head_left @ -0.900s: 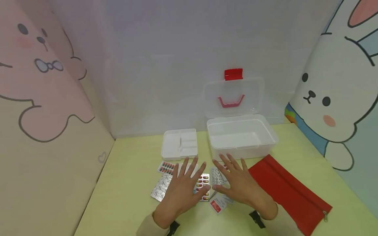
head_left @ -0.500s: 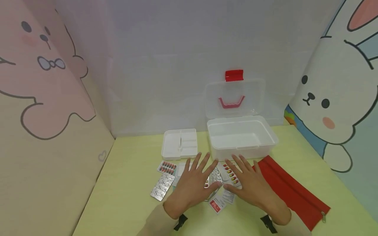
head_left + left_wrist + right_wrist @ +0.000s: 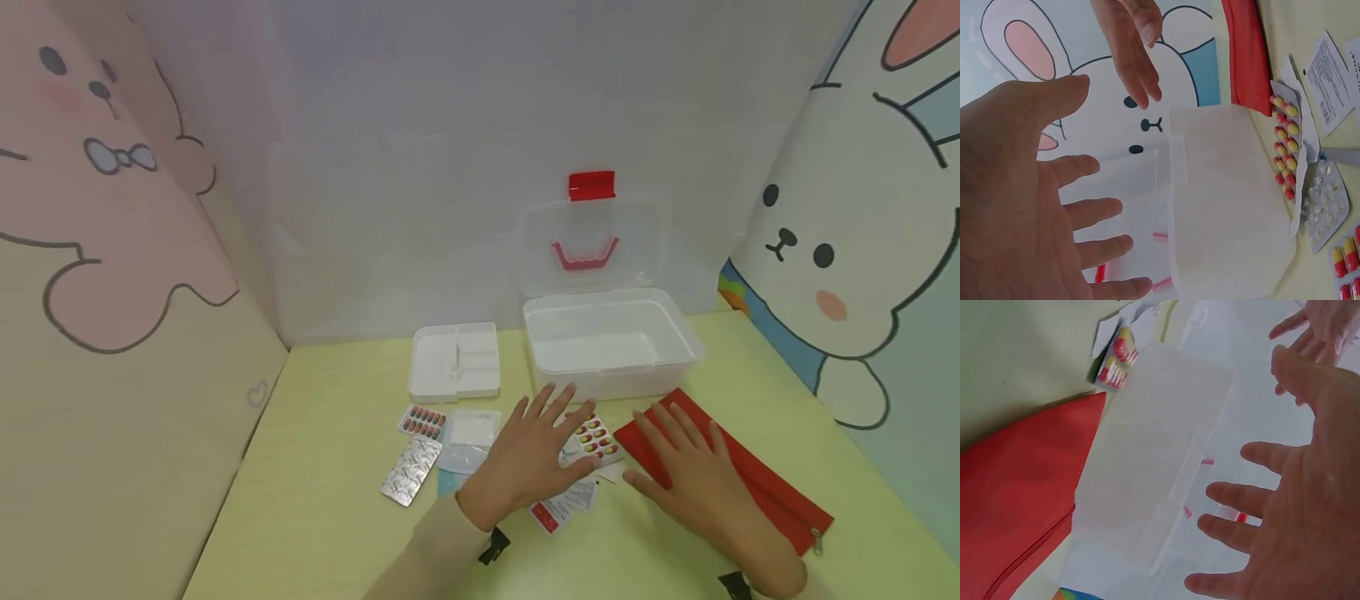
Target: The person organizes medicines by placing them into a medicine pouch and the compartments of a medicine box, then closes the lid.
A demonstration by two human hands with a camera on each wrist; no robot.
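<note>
Both hands hover with spread fingers and hold nothing. My left hand (image 3: 528,454) is over the middle of the medicine packs, hiding some of them. Just beyond its thumb lies a blister pack of red-and-yellow capsules (image 3: 597,439). In the left wrist view a clear pill blister (image 3: 1325,206) and a printed sachet (image 3: 1330,82) lie on the table. My right hand (image 3: 701,479) overlaps the red zip pouch (image 3: 765,479) in the head view. From the right wrist view, the right palm (image 3: 1310,525) is well apart from the pouch.
An open clear plastic box (image 3: 607,382) with a red latch stands at the back. Left of it lies a white compartment case (image 3: 433,362). A foil-backed blister pack (image 3: 412,472), a red-and-dark capsule blister (image 3: 422,422) and a red-printed sachet (image 3: 550,514) lie nearer on the table (image 3: 315,475).
Both hands have moved to the right, the right one farther, from beside the packs to over the red pouch. The gap between them has widened. The objects stay where they were.
</note>
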